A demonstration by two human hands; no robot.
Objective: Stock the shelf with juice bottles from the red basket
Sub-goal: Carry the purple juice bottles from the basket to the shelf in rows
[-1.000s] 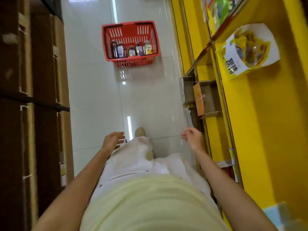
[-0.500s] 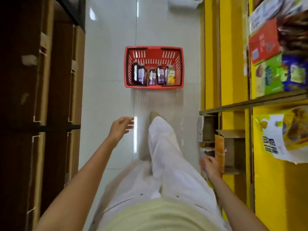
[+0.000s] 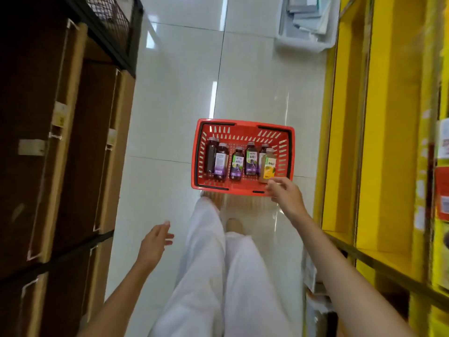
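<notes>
A red basket (image 3: 243, 187) stands on the white tiled floor just ahead of my feet. Several juice bottles stand in a row inside it: dark purple ones (image 3: 237, 164) on the left and middle, and a yellow bottle (image 3: 268, 166) at the right end. My right hand (image 3: 285, 193) reaches over the basket's near right corner, fingers loosely curled just below the yellow bottle, holding nothing. My left hand (image 3: 155, 244) hangs lower at the left, fingers relaxed, with nothing in it. The yellow shelf (image 3: 388, 166) runs along the right.
Dark brown cardboard boxes (image 3: 60, 142) on black racking line the left side of the aisle. A white plastic crate (image 3: 306, 23) with papers sits on the floor beyond the basket. My white-trousered legs (image 3: 218, 276) fill the lower middle.
I have walked up to the basket, which now lies much closer. My right hand has risen from beside my hip to the basket's near right corner. My left hand stays low.
</notes>
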